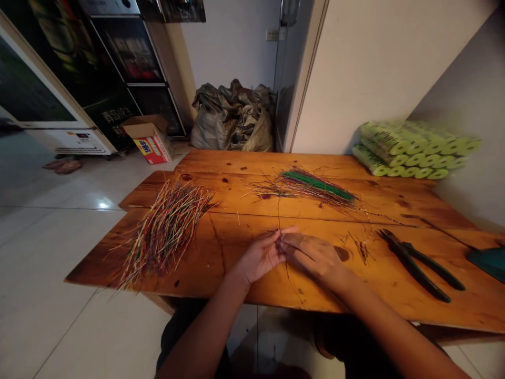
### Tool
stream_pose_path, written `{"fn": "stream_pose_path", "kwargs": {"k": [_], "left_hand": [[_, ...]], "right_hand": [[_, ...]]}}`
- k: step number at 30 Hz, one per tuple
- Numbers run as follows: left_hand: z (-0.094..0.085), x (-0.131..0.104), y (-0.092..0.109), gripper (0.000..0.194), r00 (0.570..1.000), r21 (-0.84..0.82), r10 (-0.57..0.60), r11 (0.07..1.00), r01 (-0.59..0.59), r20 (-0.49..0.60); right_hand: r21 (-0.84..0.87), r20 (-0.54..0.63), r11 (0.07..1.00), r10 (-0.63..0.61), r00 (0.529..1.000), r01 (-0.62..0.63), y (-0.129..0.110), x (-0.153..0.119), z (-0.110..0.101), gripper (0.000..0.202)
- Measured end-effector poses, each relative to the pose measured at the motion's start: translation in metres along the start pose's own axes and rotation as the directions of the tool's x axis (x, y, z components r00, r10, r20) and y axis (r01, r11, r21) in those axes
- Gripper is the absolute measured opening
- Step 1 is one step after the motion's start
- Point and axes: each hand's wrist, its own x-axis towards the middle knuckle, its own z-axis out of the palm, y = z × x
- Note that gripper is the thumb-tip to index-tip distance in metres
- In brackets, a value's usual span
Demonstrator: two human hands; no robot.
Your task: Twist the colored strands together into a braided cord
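Note:
My left hand (263, 255) and my right hand (311, 255) meet over the front middle of the wooden table, fingers pinched together. Between their fingertips runs a thin dark wire (279, 213), one end pointing up and away, the other hanging below the hands. Exactly how the fingers grip it is partly hidden. To the left lies a loose heap of multicoloured wires (169, 226). Beyond the hands is a bundle of green and reddish wires (317, 185). Several short wire scraps (361, 248) lie right of my right hand, beside black-handled pliers (420, 263).
Green-wrapped paper rolls (410, 148) are stacked at the table's (236, 247) back right. A teal object (487, 263) with a thin rod sits at the right edge. Past the table stand stuffed grey bags (232, 118) and an open cardboard box (152, 142) on the floor.

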Motion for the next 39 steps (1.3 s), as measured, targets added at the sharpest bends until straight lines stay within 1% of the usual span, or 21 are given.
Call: {"fn": "stream_pose_path", "kwargs": {"k": [2,4,7,10,12,14,16,18,19,20,21,23,25,26,27,28,29,32,36,39], "left_hand": [[0.002,-0.001,0.0,0.035,0.999,0.047,-0.005,0.999,0.004,0.032],[0.002,-0.001,-0.001,0.036,0.999,0.114,-0.005,0.993,0.001,0.04],[0.001,0.001,-0.004,0.034,1.0,0.2,0.006,0.98,-0.009,0.015],[-0.002,0.005,-0.007,0.026,0.997,0.21,0.055,0.977,-0.043,-0.054],[-0.003,0.007,-0.007,0.024,0.985,0.206,0.113,0.975,-0.084,-0.133],[-0.004,0.008,-0.006,0.025,0.964,0.203,0.168,0.971,-0.126,-0.207],[-0.005,0.008,-0.005,0.026,0.944,0.197,0.204,0.968,-0.155,-0.258],[-0.006,0.009,-0.005,0.026,0.926,0.194,0.217,0.968,-0.162,-0.309],[-0.007,0.009,-0.005,0.026,0.917,0.2,0.222,0.966,-0.162,-0.332],[-0.009,0.009,-0.005,0.027,0.908,0.209,0.228,0.965,-0.161,-0.352],[-0.01,0.01,-0.005,0.027,0.902,0.214,0.232,0.963,-0.161,-0.364],[-0.012,0.011,-0.004,0.029,0.9,0.208,0.239,0.963,-0.171,-0.365],[-0.014,0.012,-0.003,0.029,0.904,0.18,0.24,0.966,-0.186,-0.353],[-0.015,0.013,-0.002,0.029,0.906,0.166,0.24,0.967,-0.193,-0.347],[-0.016,0.013,-0.002,0.029,0.908,0.155,0.242,0.967,-0.2,-0.341],[-0.017,0.013,-0.001,0.029,0.911,0.145,0.24,0.969,-0.202,-0.335],[-0.017,0.013,-0.001,0.029,0.916,0.134,0.233,0.971,-0.199,-0.328],[-0.019,0.014,-0.001,0.03,0.933,0.097,0.192,0.981,-0.17,-0.305],[-0.02,0.015,-0.001,0.03,0.94,0.078,0.18,0.983,-0.164,-0.29],[-0.019,0.015,-0.001,0.029,0.944,0.089,0.174,0.984,-0.155,-0.281]], "right_hand": [[0.049,0.014,0.999,-0.018,1.0,0.017,-0.001,-0.002,0.002,0.023],[0.092,0.026,0.995,-0.024,0.999,0.022,-0.001,-0.004,0.004,0.024],[0.137,0.042,0.99,-0.026,0.999,0.02,0.001,-0.008,0.007,0.026],[0.142,0.09,0.99,-0.025,0.996,0.012,0.005,-0.011,0.009,0.027],[0.108,0.125,0.993,0.034,0.992,-0.048,0.009,-0.012,0.009,0.027],[0.046,0.146,0.989,0.136,0.98,-0.144,0.015,-0.016,0.009,0.027],[-0.012,0.142,0.967,0.255,0.956,-0.256,0.025,-0.021,0.008,0.027],[-0.07,0.071,0.916,0.4,0.914,-0.396,0.043,-0.03,0.006,0.024],[-0.107,0.023,0.875,0.477,0.879,-0.472,0.055,-0.036,0.005,0.023],[-0.16,-0.044,0.815,0.557,0.829,-0.556,0.069,-0.042,0.002,0.023],[-0.238,-0.077,0.752,0.616,0.784,-0.614,0.084,-0.047,0.0,0.024],[-0.441,-0.023,0.636,0.697,0.716,-0.633,0.116,-0.059,-0.007,0.03],[-0.589,0.077,0.536,0.782,0.619,-0.604,0.143,-0.068,-0.013,0.035],[-0.64,0.143,0.511,0.813,0.565,-0.574,0.154,-0.072,-0.016,0.035],[-0.671,0.199,0.504,0.829,0.523,-0.544,0.161,-0.076,-0.018,0.034],[-0.687,0.245,0.508,0.835,0.493,-0.519,0.167,-0.078,-0.02,0.032],[-0.694,0.277,0.516,0.835,0.476,-0.501,0.17,-0.08,-0.02,0.03],[-0.697,0.311,0.526,0.834,0.456,-0.487,0.171,-0.082,-0.02,0.026],[-0.714,0.303,0.479,0.869,0.392,-0.51,0.17,-0.08,-0.017,0.032],[-0.717,0.297,0.446,0.891,0.343,-0.535,0.172,-0.077,-0.021,0.035]]}}
